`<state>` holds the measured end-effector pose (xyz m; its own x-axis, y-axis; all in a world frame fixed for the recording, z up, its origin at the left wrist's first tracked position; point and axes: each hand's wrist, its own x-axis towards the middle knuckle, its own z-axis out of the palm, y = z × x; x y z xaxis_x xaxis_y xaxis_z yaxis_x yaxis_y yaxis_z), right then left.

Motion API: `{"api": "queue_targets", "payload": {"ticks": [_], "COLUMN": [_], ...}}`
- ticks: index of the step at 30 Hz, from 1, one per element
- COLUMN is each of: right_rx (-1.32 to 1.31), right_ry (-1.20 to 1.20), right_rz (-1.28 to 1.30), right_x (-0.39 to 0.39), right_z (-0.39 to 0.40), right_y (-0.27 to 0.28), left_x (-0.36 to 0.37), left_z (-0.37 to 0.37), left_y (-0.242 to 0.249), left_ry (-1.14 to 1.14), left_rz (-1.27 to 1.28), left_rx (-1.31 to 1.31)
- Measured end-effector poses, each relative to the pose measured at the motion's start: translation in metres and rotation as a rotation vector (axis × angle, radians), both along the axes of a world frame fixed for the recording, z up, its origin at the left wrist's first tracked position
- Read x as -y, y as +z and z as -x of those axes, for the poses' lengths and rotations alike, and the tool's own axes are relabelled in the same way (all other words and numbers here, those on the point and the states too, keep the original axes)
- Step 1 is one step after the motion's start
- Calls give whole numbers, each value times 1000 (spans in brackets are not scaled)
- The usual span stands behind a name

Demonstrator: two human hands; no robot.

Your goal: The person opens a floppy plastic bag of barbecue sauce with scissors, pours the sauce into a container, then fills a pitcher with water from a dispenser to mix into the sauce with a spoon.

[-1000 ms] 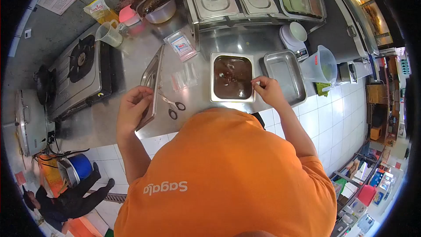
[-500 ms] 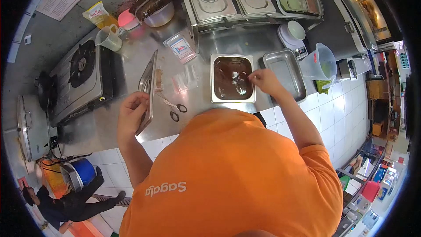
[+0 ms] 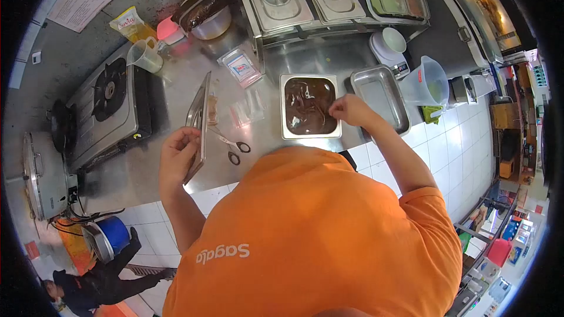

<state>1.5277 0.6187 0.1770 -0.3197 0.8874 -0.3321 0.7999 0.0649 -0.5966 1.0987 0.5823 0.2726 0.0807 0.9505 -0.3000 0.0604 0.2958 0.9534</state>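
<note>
My left hand [image 3: 179,151] is closed on the edge of a steel pan lid [image 3: 201,120], which is held tilted nearly upright over the counter. In front of me stands a square steel pan [image 3: 311,135] with dark brown sauce [image 3: 305,111] in it, its surface rippled and shiny. My right hand [image 3: 351,110] is at the pan's right rim, fingers pinched together; whatever they may hold is hidden. Scissors [image 3: 235,148] with dark handles lie right of the lid, close to clear plastic bags [image 3: 248,107].
An oblong steel tray [image 3: 382,97], a scale [image 3: 389,53] and a plastic jug [image 3: 430,82] stand to the right. At left are a gas stove [image 3: 111,105] and a measuring jug [image 3: 144,56]. Lidded pans [image 3: 282,3] line the back. Another person [image 3: 100,285] is at lower left.
The sauce surface has become more rippled, with its highlights shifted. My right hand stays by the rim and my left hand keeps the lid tilted. The other person has moved.
</note>
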Motion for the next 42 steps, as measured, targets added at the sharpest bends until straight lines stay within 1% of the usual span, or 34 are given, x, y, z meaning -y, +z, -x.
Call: {"api": "queue_targets", "payload": {"ticks": [1,3,4,6,7,9,10,11,13,14,15,17,18,20,21,23,24,25,27,28,29,31,32,33,34,35,36,37,39,40,41,42], "right_rx": [-1,152,155,-59,-60,141,157,160,-75,-25,-26,176,178,-37,-39,70,173,174,-7,-83,-85,206,221,222,129,35,105,101,255,175,165,116], "right_ry": [-1,-155,-154,-90,-90,-22,-91,-93,-174,-60,-56,-100,-100,-126,-128,4,-99,-101,-146,-94,-92,-60,-188,-194,-133,-69,-72,-72,-143,-187,-204,-140], "right_rz": [-6,-33,-26,-76,-82,-65,-94,-89,-3,34,29,-22,-21,-59,-65,-5,-17,-17,-106,16,12,-60,-115,-112,-89,-71,44,44,-74,-187,-184,-86], "right_x": [-3,-8,-5,0,-2,-9,-15,-11,-4,-3,-8,-14,-13,-8,-10,-15,-17,-16,-11,-7,-11,-17,-18,-15,-13,-13,-10,-12,-19,-22,-15,-7], "right_z": [-3,-3,-1,5,2,-3,-7,-4,5,6,5,0,2,9,7,1,4,7,10,7,5,3,6,6,7,14,12,12,6,6,10,16], "right_y": [0,13,7,-6,-5,11,14,8,-9,0,10,23,17,1,2,11,27,21,-4,-13,-3,22,19,10,-3,0,9,18,25,10,6,3], "left_x": [0,0,1,3,4,3,3,4,5,4,4,5,5,5,5,6,7,7,8,8,8,9,9,9,8,6,5,5,6,6,5,4], "left_z": [-4,-5,-3,-3,-4,-4,-3,-3,-5,-5,-4,-1,-2,-6,-7,-8,-7,-6,-4,-3,-2,-2,-3,-5,-6,-7,-7,-6,-5,-5,-4,-3], "left_y": [4,5,4,3,4,3,0,-2,2,4,4,1,2,6,7,7,7,5,1,-1,-1,2,4,5,5,6,6,4,1,1,2,1], "left_ry": [12,29,22,11,8,7,-3,-16,-16,-11,-7,-10,-9,-36,-38,-18,-20,-23,-30,-16,-1,-9,-22,-29,-40,-48,-48,-45,-44,-42,-48,-69], "left_rz": [3,10,10,10,24,36,-9,-53,-22,7,2,7,8,-22,-27,-9,-9,-7,-7,16,39,28,15,18,21,19,15,1,-10,10,27,19], "left_rx": [-30,-57,-39,-22,-37,-51,-46,-40,-37,-38,-39,-46,-43,50,48,-61,-62,-44,-24,-32,-40,-49,-54,-54,-62,-71,-73,-63,-55,-43,-38,-52]}}
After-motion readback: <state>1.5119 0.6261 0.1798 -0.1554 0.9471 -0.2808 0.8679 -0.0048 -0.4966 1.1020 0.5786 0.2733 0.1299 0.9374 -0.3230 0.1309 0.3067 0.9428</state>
